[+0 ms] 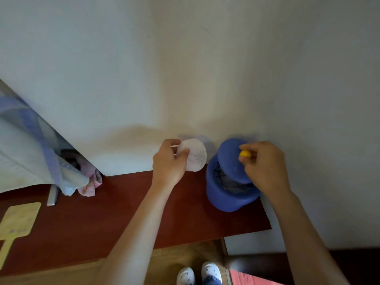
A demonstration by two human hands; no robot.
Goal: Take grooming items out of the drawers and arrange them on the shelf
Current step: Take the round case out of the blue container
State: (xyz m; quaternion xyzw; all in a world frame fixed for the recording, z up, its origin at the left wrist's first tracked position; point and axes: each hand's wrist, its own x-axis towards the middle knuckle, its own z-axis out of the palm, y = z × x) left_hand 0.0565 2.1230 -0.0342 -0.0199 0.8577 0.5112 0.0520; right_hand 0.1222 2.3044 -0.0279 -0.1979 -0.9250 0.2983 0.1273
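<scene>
My white slippers below, I'm arranging items on the red-brown shelf.
Left hand is pinching a round white disc; right hand is pinching the blue lid's yellow knob, lowering squarely onto the blue pot.

A blue pot with yellow knob, a white disc faintly patterned, perhaps floral, on a red-brown shelf.

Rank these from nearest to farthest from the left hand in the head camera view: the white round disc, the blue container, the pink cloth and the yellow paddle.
1. White round disc: held in the left hand, against the wall.
2. Blue container: just right, at the shelf's end.
3. Pink cloth: left, by the wall.
4. Yellow paddle: far left, near the shelf's front edge.
</scene>
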